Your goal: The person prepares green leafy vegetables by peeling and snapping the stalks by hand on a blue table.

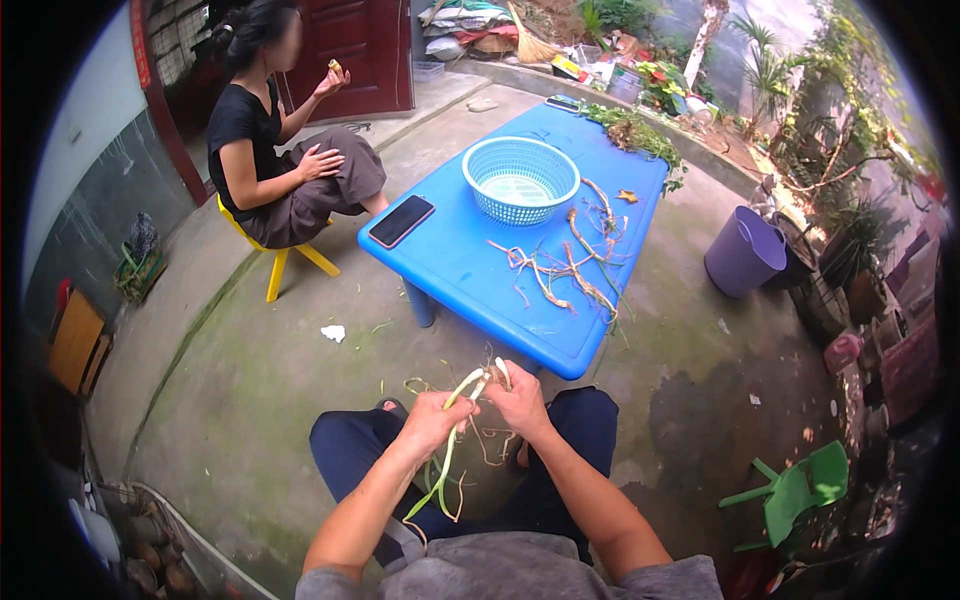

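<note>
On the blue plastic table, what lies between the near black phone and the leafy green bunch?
The round light-blue plastic basket stands between them in the head view.

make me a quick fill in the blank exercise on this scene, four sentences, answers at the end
1. The left hand and right hand hold spring onions near a plastic table coloured ____.
2. On the table, the smartphone lies on the ____ side of the round colander.
3. The bucket standing right of the table is ____.
4. The other person sits on a plastic seat coloured ____.

Missing words: blue; left; purple; yellow.
</note>
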A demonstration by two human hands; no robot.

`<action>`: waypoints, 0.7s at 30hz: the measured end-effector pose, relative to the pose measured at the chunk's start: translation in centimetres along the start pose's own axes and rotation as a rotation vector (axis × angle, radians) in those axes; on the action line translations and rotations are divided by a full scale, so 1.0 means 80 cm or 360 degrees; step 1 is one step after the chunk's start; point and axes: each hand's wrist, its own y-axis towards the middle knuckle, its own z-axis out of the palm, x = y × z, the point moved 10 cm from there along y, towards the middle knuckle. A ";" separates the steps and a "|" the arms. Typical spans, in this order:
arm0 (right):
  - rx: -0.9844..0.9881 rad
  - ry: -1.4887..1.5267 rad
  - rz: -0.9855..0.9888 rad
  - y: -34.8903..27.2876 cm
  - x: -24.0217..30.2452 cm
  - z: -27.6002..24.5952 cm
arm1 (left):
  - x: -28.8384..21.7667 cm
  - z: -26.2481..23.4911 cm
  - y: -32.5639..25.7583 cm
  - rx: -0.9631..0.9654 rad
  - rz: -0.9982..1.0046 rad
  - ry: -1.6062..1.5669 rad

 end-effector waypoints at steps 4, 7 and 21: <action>-0.0328 -0.0075 -0.0004 0.013 -0.015 -0.044 | -0.014 -0.017 -0.007 -0.0204 0.0150 0.0599; -0.0076 0.0302 0.0207 0.013 -0.022 -0.036 | -0.054 -0.026 -0.021 -0.0528 0.0506 0.1247; 0.0501 -0.0557 -0.0280 -0.008 0.033 0.017 | -0.092 0.025 -0.054 -0.0596 0.1585 0.2308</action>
